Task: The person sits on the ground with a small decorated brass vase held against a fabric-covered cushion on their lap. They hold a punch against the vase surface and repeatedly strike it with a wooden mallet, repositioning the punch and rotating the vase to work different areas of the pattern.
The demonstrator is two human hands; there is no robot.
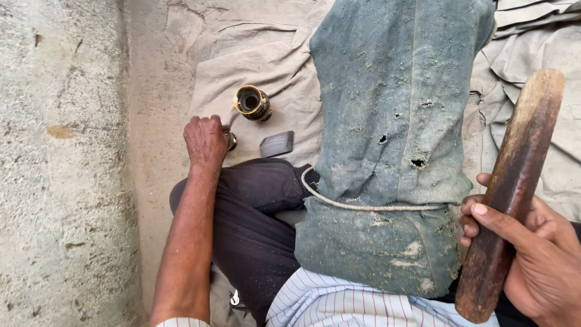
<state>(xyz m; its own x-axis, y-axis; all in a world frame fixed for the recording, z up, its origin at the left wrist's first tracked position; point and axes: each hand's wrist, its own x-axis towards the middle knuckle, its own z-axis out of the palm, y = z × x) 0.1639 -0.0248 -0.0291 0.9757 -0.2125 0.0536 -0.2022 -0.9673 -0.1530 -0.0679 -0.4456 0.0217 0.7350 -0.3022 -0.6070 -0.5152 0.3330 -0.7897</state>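
Observation:
My left hand (205,140) reaches down to the cloth on the ground, its fingers closed over a small brass-coloured piece (230,140) that is mostly hidden. Just beyond it lies a brass and black cylindrical part (252,102) with its open end facing up. A flat dark metal wedge (277,144) lies to the right of the hand. My right hand (532,254) grips a long, worn wooden bat (511,188), held upright at the right side. A thick grey-green dusty cloth pad (387,145), tied with a cord (363,206), covers my lap and leg.
A rough concrete wall (60,163) runs along the left. Tan sacking (254,54) covers the ground ahead, and more folded cloth (538,42) lies at the upper right. My dark trouser knee (254,200) sits between both hands.

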